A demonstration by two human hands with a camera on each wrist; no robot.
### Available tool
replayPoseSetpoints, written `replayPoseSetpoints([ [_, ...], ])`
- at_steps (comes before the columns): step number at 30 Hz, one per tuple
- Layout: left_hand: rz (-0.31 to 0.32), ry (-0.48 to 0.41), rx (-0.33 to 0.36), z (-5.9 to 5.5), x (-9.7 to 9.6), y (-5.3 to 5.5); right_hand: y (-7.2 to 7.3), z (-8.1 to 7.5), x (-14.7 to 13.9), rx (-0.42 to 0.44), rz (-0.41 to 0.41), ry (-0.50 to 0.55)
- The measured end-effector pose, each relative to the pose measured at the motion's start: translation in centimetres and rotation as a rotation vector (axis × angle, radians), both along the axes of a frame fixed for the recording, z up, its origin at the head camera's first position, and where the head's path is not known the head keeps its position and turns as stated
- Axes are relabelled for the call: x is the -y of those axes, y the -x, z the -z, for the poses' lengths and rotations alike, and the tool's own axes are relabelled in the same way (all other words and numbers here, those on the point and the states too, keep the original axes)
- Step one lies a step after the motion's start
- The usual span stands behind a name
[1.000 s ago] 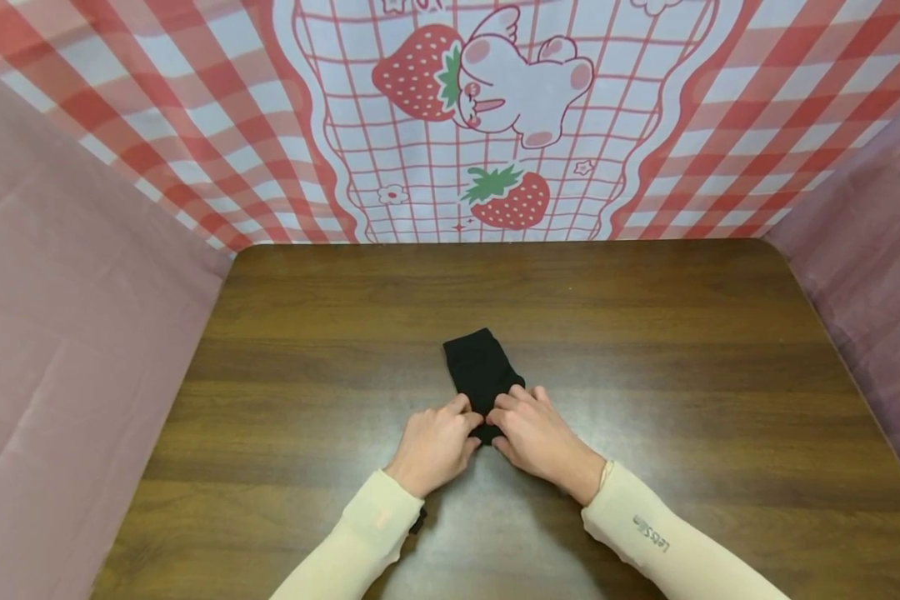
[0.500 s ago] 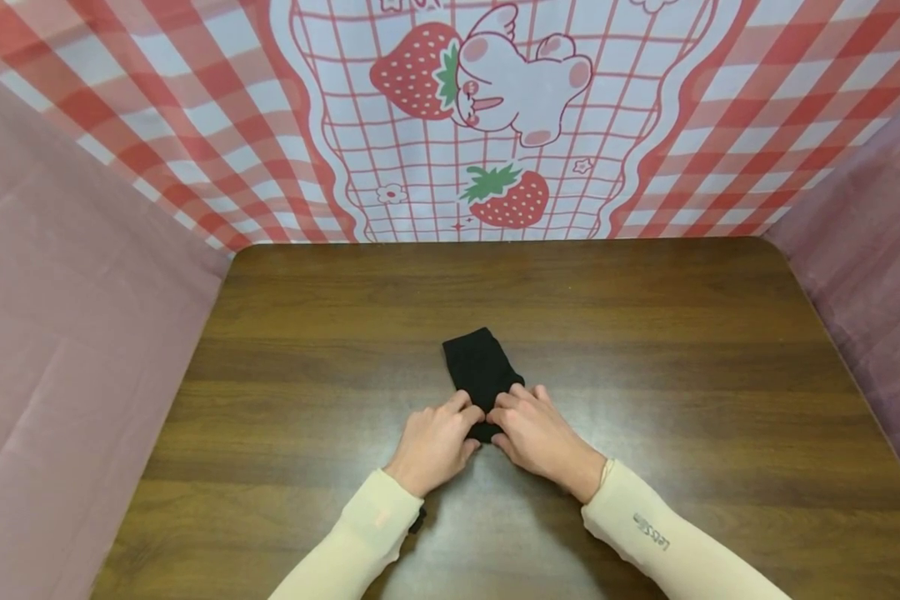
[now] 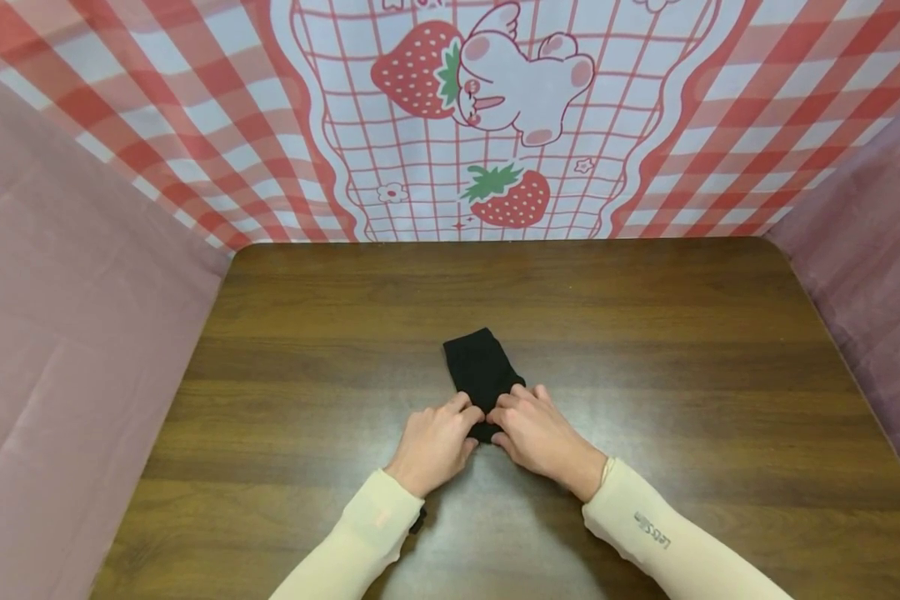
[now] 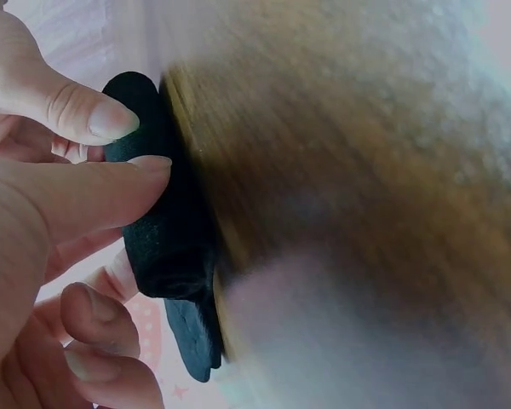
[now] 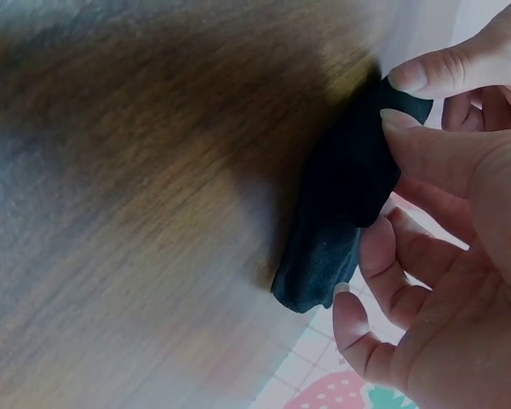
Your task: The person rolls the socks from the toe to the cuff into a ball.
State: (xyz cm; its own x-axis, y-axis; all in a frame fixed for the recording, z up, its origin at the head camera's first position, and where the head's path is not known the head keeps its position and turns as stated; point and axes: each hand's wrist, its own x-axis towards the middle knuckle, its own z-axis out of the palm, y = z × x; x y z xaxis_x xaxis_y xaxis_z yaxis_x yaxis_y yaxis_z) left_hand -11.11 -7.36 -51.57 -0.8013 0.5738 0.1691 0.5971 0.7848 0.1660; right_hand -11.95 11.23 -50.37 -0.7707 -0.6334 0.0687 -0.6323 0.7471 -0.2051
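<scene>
A black sock (image 3: 482, 367) lies on the wooden table, its flat cuff end pointing away from me and its near end rolled into a thick fold. My left hand (image 3: 433, 446) pinches the left side of this roll, thumb on the near side and fingers curled over the top. On the right side, my right hand (image 3: 542, 440) grips it the same way, the two hands almost meeting. Both thumbs press the rolled sock (image 4: 166, 213) in the left wrist view. From the right wrist, the flat part of the sock (image 5: 319, 264) extends beyond the roll.
The brown wooden table (image 3: 330, 333) has rounded far corners. Behind it hangs a red and white checked curtain (image 3: 217, 108) with strawberry prints. Pink cloth (image 3: 60, 333) borders the left side, and more pink cloth (image 3: 862, 225) the right.
</scene>
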Motion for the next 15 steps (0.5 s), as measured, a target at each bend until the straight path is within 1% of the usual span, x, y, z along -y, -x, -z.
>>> replayPoseSetpoints([
  [8, 0.001, 0.001, 0.000, -0.15, 0.06, -0.08, -0.13, 0.15, 0.03, -0.029, -0.011, 0.015],
  [15, 0.003, 0.003, 0.004, -0.25, 0.09, -0.13, -0.16, 0.29, 0.16, -0.021, -0.009, 0.011],
])
